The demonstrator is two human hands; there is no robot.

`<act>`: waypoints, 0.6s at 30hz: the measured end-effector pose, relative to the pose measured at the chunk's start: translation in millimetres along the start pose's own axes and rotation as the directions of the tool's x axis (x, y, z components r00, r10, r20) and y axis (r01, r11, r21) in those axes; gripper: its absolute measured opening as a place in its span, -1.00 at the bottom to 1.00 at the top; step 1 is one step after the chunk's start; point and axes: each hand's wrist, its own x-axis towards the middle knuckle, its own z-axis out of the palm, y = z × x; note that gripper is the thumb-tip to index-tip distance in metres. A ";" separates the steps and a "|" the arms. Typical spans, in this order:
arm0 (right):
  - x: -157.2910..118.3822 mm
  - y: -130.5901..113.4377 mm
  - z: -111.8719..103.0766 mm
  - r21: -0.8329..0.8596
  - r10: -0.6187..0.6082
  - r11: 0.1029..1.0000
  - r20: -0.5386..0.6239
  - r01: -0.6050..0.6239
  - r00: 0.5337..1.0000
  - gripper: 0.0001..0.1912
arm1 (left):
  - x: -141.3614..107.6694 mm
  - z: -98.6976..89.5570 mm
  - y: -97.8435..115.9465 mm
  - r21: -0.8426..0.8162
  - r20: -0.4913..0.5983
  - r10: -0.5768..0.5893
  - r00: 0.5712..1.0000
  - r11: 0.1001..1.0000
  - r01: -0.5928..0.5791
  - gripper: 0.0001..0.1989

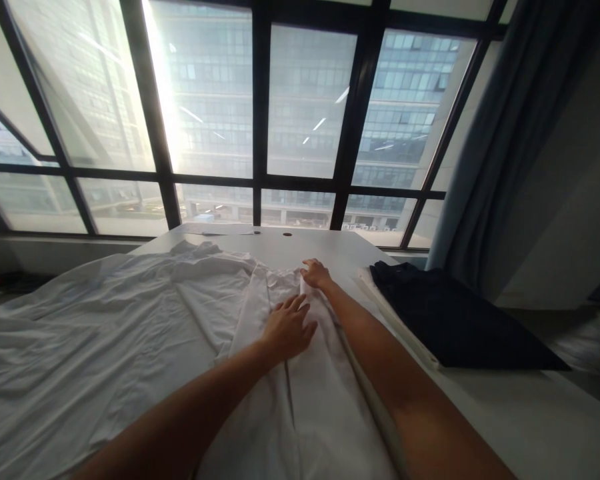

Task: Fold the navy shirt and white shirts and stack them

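A long white garment point(320, 387) lies lengthwise in front of me, with a dark vertical gap running down its middle. My left hand point(289, 328) rests palm down on its upper part, fingers spread. At the garment's far edge, my right hand point(316, 273) has its fingers bent around the fabric by the corner, seemingly pinching it. Left of it spreads a larger crumpled white cloth point(145, 333), touching the long garment's side. Where one fabric ends and the other begins near the far edge is hard to make out.
A folded dark navy cloth point(455, 320) lies on a pale layer at the right of the white table point(525, 413). Flat white sheets point(220, 229) and a dark round hole point(287, 234) are at the far end. Windows stand behind; a blue-grey curtain point(485, 160) hangs right.
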 end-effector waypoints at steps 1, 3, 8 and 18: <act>-7.5 -1.3 -2.4 -0.011 -0.056 0.998 0.052 0.057 0.997 -0.54 | -0.4 0.8 -1.2 -0.022 0.056 0.012 0.998 1.000 -0.011 -0.48; -24.8 -1.5 -4.6 -0.029 -0.182 0.981 0.203 0.192 0.962 -0.49 | -0.5 3.2 -3.6 -0.049 0.173 0.011 0.985 0.999 -0.003 -0.36; -52.1 3.3 2.3 -0.052 -0.193 0.970 0.436 0.239 0.879 -0.39 | 0.6 8.2 -5.7 -0.037 0.261 -0.017 0.965 0.999 0.027 -0.25; -46.3 -0.1 7.6 -0.067 0.029 0.998 0.176 -0.018 0.984 -0.34 | 10.2 7.0 -31.8 -0.230 0.134 -0.074 0.988 0.968 0.104 -0.38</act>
